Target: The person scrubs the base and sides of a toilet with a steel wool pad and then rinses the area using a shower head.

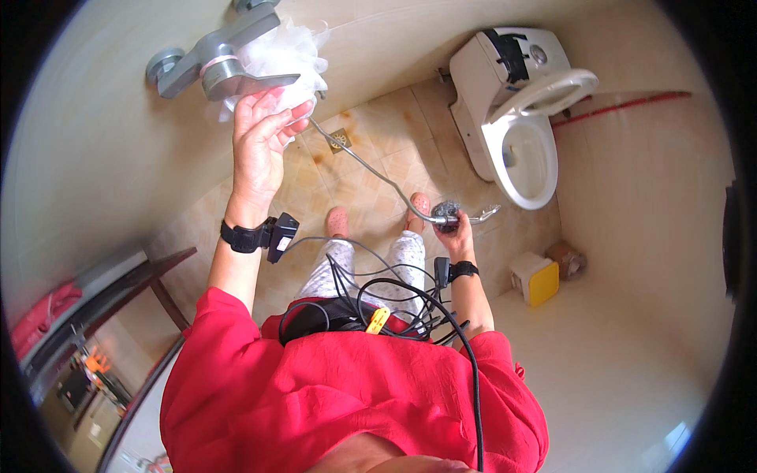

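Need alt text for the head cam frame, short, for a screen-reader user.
Seen from above, a person in a red top stands in a tiled bathroom, left hand raised to the lever of a grey wall tap with a white mesh sponge hung on it, right hand gripping a shower head on a metal hose. An open white toilet stands beyond.

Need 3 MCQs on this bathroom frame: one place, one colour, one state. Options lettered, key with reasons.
1. Where is the left hand?
A. at the wall faucet
B. on the toilet lid
C. on the floor

2. What colour is the small bin by the wall?
A. blue
B. yellow
C. black

3. How is the toilet seat?
A. down
B. missing
C. raised

Key: 1 A, its fingers lie at the grey faucet handle and a white mesh sponge. 2 B, its side is yellow. 3 C, the seat stands up off the bowl. The right hand grips the hose sprayer.
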The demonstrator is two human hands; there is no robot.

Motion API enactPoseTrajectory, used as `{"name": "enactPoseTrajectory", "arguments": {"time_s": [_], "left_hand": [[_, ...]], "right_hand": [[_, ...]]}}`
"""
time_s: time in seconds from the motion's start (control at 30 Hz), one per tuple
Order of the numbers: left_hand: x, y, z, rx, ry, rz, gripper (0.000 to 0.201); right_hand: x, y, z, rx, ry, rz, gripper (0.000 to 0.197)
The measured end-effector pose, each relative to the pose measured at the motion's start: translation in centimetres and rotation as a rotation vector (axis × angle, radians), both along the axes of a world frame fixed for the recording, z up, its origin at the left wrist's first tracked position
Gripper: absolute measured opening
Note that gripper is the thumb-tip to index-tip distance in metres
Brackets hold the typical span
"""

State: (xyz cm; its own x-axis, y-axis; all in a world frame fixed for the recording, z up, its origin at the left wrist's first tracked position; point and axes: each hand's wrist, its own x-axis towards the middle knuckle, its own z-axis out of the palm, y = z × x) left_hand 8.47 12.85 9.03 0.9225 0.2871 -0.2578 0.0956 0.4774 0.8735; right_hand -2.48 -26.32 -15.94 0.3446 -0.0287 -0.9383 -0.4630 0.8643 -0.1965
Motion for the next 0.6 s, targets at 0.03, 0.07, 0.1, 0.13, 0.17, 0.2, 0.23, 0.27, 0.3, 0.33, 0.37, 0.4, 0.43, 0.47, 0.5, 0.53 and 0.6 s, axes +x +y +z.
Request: {"name": "enactPoseTrajectory", "arguments": {"time_s": [0.03, 0.07, 0.1, 0.13, 0.17, 0.2, 0.23, 0.27, 0.3, 0.33, 0.37, 0.4, 0.43, 0.47, 0.5, 0.53, 0.6], "left_hand": [[0.0, 0.4, -0.3, -0.010, 0.000, -0.034, 0.040], [0.2, 0.5, -0.6, -0.023, -0.002, -0.069, 0.041], [0.4, 0.6, -1.0, -0.037, 0.002, -0.076, 0.042], [0.4, 0.6, -1.2, -0.044, 0.007, -0.097, 0.042], [0.6, 0.5, -1.2, -0.009, 0.003, -0.094, 0.042], [0.6, 0.2, -1.1, 0.026, -0.002, -0.089, 0.041], [0.7, -0.4, -0.9, 0.068, -0.019, -0.082, 0.039], [0.4, -0.6, -0.9, 0.066, -0.019, -0.096, 0.039], [0.0, -0.6, -1.0, 0.081, -0.015, -0.090, 0.036], [-0.3, -0.6, -1.1, 0.097, -0.012, -0.081, 0.034], [-0.8, -0.5, -0.9, 0.076, -0.007, -0.117, 0.042], [-1.2, -0.9, -0.5, 0.078, -0.003, -0.120, 0.042], [-1.6, -1.4, -0.1, 0.221, 0.015, -0.131, 0.046], [-1.9, -2.0, 0.1, 0.363, 0.031, -0.144, 0.050], [-2.4, -2.0, -0.2, 0.464, 0.035, -0.198, 0.058], [-3.0, -2.2, -0.1, 0.463, 0.037, -0.202, 0.058], [-4.7, -2.2, 1.0, 0.782, 0.083, -0.162, 0.057]], "right_hand": [[-0.8, 0.4, 0.2, -0.004, 0.005, -0.026, 0.027], [-1.7, 0.4, 0.2, -0.002, 0.020, -0.054, 0.028], [-2.2, 0.4, 0.2, 0.001, 0.035, -0.078, 0.028], [-2.7, 0.4, -0.2, -0.020, 0.050, -0.089, 0.028], [-2.7, 0.5, -0.5, -0.025, 0.062, -0.106, 0.028], [-2.7, 0.6, -0.8, -0.031, 0.075, -0.121, 0.027], [-3.0, 0.3, -0.9, -0.037, 0.080, -0.138, 0.027], [-3.2, 0.4, -1.1, -0.027, 0.065, -0.144, 0.026], [-3.3, 0.4, -1.2, -0.017, 0.049, -0.148, 0.026], [-3.3, 0.4, -1.5, -0.019, 0.049, -0.157, 0.026], [-3.4, 0.2, -1.9, -0.015, 0.079, -0.185, 0.025], [-3.5, -0.3, -2.3, -0.011, 0.109, -0.212, 0.024], [-3.5, -1.0, -2.7, 0.022, 0.113, -0.218, 0.026], [-3.6, -2.0, -3.5, 0.022, 0.115, -0.221, 0.026], [-3.8, -3.1, -4.4, 0.057, 0.113, -0.269, 0.027], [-4.2, -4.3, -5.2, 0.091, 0.112, -0.318, 0.029], [-4.4, -5.4, -6.4, 0.087, 0.120, -0.321, 0.032]]}}
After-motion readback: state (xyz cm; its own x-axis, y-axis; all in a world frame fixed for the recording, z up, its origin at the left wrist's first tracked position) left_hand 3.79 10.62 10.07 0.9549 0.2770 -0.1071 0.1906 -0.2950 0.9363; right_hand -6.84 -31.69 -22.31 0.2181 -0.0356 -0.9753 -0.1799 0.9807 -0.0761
